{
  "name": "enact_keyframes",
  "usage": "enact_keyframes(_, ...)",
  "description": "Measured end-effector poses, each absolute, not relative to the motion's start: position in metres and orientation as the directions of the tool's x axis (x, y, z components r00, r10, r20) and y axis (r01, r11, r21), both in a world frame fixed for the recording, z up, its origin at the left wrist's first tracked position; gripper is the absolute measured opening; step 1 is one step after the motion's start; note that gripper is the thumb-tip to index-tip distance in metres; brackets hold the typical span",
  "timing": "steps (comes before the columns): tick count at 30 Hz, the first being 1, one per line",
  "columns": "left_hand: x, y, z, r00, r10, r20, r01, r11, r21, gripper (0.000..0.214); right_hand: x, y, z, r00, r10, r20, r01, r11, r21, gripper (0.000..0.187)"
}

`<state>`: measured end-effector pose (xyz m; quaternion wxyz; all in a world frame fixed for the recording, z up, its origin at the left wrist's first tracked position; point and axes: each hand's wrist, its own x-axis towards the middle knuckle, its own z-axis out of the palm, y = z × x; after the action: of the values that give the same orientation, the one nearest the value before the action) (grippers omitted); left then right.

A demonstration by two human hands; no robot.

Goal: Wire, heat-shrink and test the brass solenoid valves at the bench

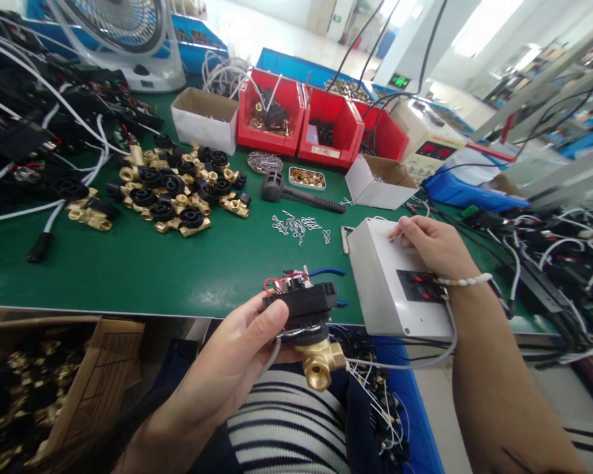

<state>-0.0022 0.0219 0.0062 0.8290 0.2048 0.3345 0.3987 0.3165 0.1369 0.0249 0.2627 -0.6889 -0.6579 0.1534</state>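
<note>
My left hand [247, 336] is closed around a motorized valve, holding it above the table's front edge. Its black actuator housing [306, 304] is on top, with red wires showing, and its brass body [321, 362] points down towards me. A grey cable runs from near the brass body towards a light grey control box [375, 276] at the right. Over this box is my right hand [427, 240], its thumb and fingers pinched at a small part on the top face; that part is mostly hidden. Blue-handled pliers [329, 271] lie partly behind the valve.
Brass valve bodies [172, 187] with black caps are heaped on the green table [103, 270]. Metal clips [296, 226], a black mallet [301, 194], red bins [271, 135] and white boxes [207, 125] lie farther back. Wired units crowd both sides. A carton [89, 375] stands below left.
</note>
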Motion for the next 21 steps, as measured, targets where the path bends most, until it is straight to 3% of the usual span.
enact_keyframes(15,-0.0005,0.0214,0.0045,0.361,0.843,-0.4,-0.584,0.538,0.608,0.05,0.3154,0.1362,0.0255,0.094,0.987,0.13,0.823,-0.004,-0.568,0.06)
enact_keyframes(21,0.0036,0.0252,-0.0005,0.351,0.861,-0.368,-0.735,0.497,0.461,0.029,0.3131,0.1354,0.0263,0.112,0.987,0.111,0.808,-0.025,-0.588,0.062)
